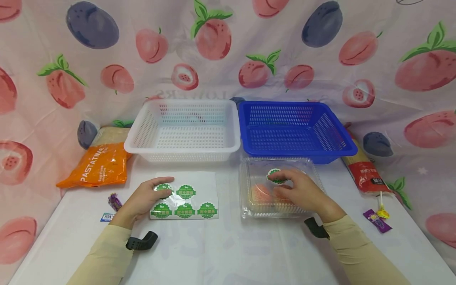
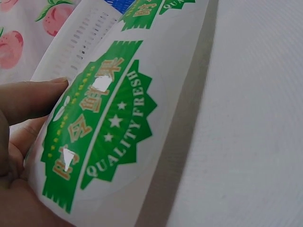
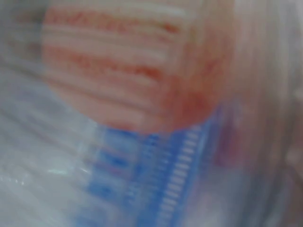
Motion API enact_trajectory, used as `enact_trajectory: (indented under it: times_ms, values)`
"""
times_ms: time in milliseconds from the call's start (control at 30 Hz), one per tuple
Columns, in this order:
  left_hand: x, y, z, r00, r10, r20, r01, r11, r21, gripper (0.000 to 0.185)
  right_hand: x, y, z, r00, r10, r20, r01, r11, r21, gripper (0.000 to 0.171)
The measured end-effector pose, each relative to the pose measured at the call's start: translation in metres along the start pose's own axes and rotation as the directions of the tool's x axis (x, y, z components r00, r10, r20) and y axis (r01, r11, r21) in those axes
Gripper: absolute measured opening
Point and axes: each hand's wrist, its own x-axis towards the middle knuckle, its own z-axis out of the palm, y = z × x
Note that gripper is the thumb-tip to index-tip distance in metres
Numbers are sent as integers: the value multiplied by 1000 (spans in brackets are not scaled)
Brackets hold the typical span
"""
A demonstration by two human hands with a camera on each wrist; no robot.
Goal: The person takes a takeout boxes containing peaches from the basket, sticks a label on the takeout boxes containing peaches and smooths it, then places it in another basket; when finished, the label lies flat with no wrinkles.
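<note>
A white sheet of round green stickers [image 1: 185, 206] lies at the left of the table, and my left hand [image 1: 147, 196] holds it by its left edge. In the left wrist view the sticker sheet [image 2: 118, 118] bows up from the table beside the fingers. My right hand [image 1: 301, 190] is over a lidded clear plastic box [image 1: 247, 206]. Its index finger lies across a single green sticker [image 1: 281, 181] on the lid, thumb apart from it. Round pinkish-red fruit [image 1: 261, 193] shows inside the box; the right wrist view shows one fruit [image 3: 132, 71] blurred through plastic.
Behind stand a white basket [image 1: 181, 151] and a blue basket [image 1: 299, 152]. An orange pasta bag [image 1: 99, 164] lies left, a red-and-yellow packet [image 1: 367, 174] right. Small wrapped sweets lie near both sides, including a purple one [image 1: 377, 221] and a lollipop [image 1: 382, 211].
</note>
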Motion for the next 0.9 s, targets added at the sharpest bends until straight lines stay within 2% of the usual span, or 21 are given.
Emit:
enact_trajectory:
  times_ms: [200, 500, 667, 900]
  values:
    - [-1, 1, 0, 1000, -10, -5, 10, 1000, 0, 54, -1, 0, 1, 999, 22, -33, -22, 1000, -7, 22]
    - [-1, 0, 0, 1000, 5, -11, -5, 1000, 17, 55, 2, -2, 5, 983, 60, -174, -74, 994, -78, 8]
    - [-1, 0, 0, 1000, 2, -10, -1, 1000, 13, 55, 1, -8, 4, 972, 89, -218, -116, 987, -113, 12]
    - [-1, 1, 0, 1000, -2, -14, 2, 1000, 20, 54, 1, -5, 2, 963, 140, -231, -177, 974, -145, 30]
